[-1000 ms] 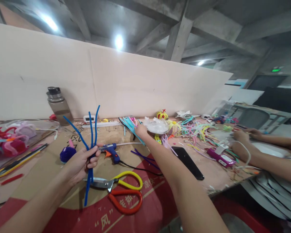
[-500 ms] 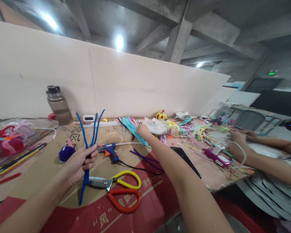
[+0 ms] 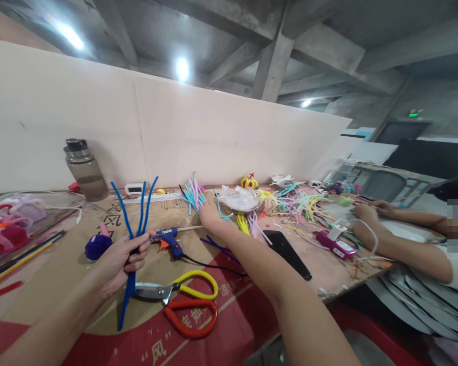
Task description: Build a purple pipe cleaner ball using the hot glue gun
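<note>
My left hand (image 3: 127, 256) is closed round several blue pipe cleaners (image 3: 125, 300), which fan out above the fist and cross below it. Farther back, my right hand (image 3: 210, 216) grips a bundle of light blue and pink pipe cleaners (image 3: 194, 192); its fingers are partly hidden behind the hand. A blue glue gun (image 3: 170, 242) lies between the two hands, with a white glue stick out of its back. Large scissors (image 3: 163, 293) with one yellow and one red handle rest in front, blades beside the blue stems. Left of my left hand sits a dark purple pompom (image 3: 98, 247).
A water bottle (image 3: 86, 173) stands by the white partition (image 3: 191, 132). Behind my right forearm are a plastic-covered dish (image 3: 238, 199), loose pipe cleaners (image 3: 301, 203) and a flat black object (image 3: 288, 254). A magenta power strip (image 3: 336, 246) lies near a co-worker's arms (image 3: 404, 246).
My right hand has drawn the light blue and pink bundle left and tipped its ends upward; yellow stems now show behind my forearm. My left hand keeps its hold. The view has shifted slightly.
</note>
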Available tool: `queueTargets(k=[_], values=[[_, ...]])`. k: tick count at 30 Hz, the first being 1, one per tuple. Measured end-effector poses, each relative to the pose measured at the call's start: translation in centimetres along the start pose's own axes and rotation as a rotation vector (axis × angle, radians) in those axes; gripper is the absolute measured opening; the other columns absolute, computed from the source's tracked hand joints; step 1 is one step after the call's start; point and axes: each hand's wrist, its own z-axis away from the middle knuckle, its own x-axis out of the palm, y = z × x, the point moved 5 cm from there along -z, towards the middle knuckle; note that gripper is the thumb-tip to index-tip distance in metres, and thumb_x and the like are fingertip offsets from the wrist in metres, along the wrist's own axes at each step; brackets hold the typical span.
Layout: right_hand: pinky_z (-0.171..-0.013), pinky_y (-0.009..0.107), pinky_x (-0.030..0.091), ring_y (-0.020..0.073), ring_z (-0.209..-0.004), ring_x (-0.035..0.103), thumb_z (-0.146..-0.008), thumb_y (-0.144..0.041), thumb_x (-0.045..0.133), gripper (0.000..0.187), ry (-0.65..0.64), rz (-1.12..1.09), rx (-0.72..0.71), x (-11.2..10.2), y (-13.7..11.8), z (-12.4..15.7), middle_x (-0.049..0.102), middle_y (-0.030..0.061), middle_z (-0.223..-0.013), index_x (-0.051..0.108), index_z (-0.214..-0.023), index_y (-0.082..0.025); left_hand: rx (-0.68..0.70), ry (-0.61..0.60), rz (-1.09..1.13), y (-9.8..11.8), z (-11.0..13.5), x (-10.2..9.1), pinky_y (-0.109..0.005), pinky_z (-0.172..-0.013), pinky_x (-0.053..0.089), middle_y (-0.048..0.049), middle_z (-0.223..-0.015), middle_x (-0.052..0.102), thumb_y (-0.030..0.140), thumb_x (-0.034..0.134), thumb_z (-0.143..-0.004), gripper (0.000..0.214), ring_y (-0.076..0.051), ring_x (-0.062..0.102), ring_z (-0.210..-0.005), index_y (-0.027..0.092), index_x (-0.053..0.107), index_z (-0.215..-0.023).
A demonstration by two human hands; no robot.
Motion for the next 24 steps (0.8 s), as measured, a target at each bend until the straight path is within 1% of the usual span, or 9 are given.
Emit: queueTargets(k=[5,8,10,11,14,17,19,22,24], values=[[-0.100,0.037,0.043,0.0289,-0.120,0.054,-0.087,-0.001,0.042,0.036,-0.020,0.070,-0.069,0.3,-0.8,0.2,0.063,0.0169,-0.120,0.070,-0.108,-0.013,0.003,0.016,-0.003,0.0,-0.1,-0.2,-0.008,-0.030,0.020,0.0042,-0.063,0.040,0.015,0.063,-0.083,0.011,0.000,0.025,-0.039,0.008,0.061,-0.092],[-0.100,0.038,0.044,0.0273,-0.119,0.054,-0.090,-0.003,0.043,0.033,-0.026,0.081,-0.079,0.6,-0.7,0.0,0.062,0.0174,-0.119,0.069,-0.107,-0.013,0.004,0.015,-0.022,0.0,-0.1,-0.2,-0.008,-0.031,0.021,0.0042,-0.063,0.040,0.015,0.062,-0.084,0.012,0.000,0.024,-0.039,0.007,0.062,-0.093],[-0.098,0.039,0.046,0.0245,-0.114,0.057,-0.093,-0.014,0.049,0.024,-0.032,0.075,-0.075,0.8,-0.5,-0.2,0.061,0.0146,-0.120,0.065,-0.111,-0.014,0.009,0.014,-0.028,0.0,0.0,-0.2,-0.008,-0.031,0.020,0.0043,-0.063,0.039,0.015,0.061,-0.085,0.012,0.000,0.024,-0.040,0.006,0.062,-0.094],[-0.095,0.040,0.048,0.0228,-0.111,0.058,-0.094,-0.022,0.052,0.024,-0.035,0.068,-0.069,0.8,-0.4,-0.3,0.060,0.0126,-0.121,0.063,-0.114,-0.016,0.012,0.012,-0.026,0.0,-0.1,-0.2,-0.008,-0.031,0.020,0.0042,-0.063,0.039,0.015,0.060,-0.085,0.013,0.000,0.025,-0.040,0.006,0.062,-0.094],[-0.088,0.040,0.052,0.0198,-0.103,0.060,-0.092,-0.036,0.057,0.033,-0.041,0.026,-0.037,0.8,0.5,-0.7,0.059,0.0097,-0.120,0.058,-0.118,-0.016,0.011,0.002,-0.017,0.0,-0.1,-0.3,-0.008,-0.032,0.020,0.0041,-0.063,0.040,0.014,0.060,-0.085,0.012,0.000,0.025,-0.040,0.006,0.062,-0.094],[-0.085,0.038,0.053,0.0181,-0.097,0.062,-0.092,-0.035,0.056,0.029,-0.030,-0.039,0.009,0.3,1.8,-1.2,0.062,0.0080,-0.112,0.060,-0.113,-0.015,0.004,-0.002,-0.010,-0.1,-0.1,-0.3,-0.009,-0.032,0.020,0.0038,-0.064,0.040,0.014,0.060,-0.085,0.012,0.000,0.026,-0.040,0.007,0.062,-0.094],[-0.079,0.034,0.053,0.0172,-0.090,0.064,-0.094,-0.032,0.053,0.025,-0.014,-0.086,0.043,-0.1,2.5,-1.3,0.066,0.0075,-0.104,0.063,-0.107,-0.013,0.002,-0.003,-0.005,-0.1,0.0,-0.2,-0.009,-0.032,0.020,0.0037,-0.064,0.040,0.014,0.059,-0.086,0.011,0.000,0.026,-0.041,0.006,0.062,-0.093],[-0.070,0.025,0.049,0.0176,-0.079,0.066,-0.094,-0.022,0.048,0.025,0.019,-0.156,0.083,-0.7,3.2,-1.3,0.070,0.0109,-0.088,0.069,-0.092,-0.009,0.001,0.012,-0.005,-0.1,0.1,-0.1,-0.009,-0.032,0.020,0.0036,-0.064,0.040,0.014,0.058,-0.086,0.012,0.000,0.025,-0.041,0.005,0.063,-0.092],[-0.066,0.023,0.047,0.0184,-0.075,0.066,-0.091,-0.022,0.050,0.025,0.043,-0.204,0.094,-0.9,3.2,-1.2,0.071,0.0113,-0.080,0.070,-0.085,-0.009,0.005,0.012,-0.001,-0.1,0.1,-0.1,-0.009,-0.032,0.020,0.0028,-0.065,0.041,0.013,0.057,-0.086,0.012,0.000,0.027,-0.042,0.004,0.063,-0.092]])
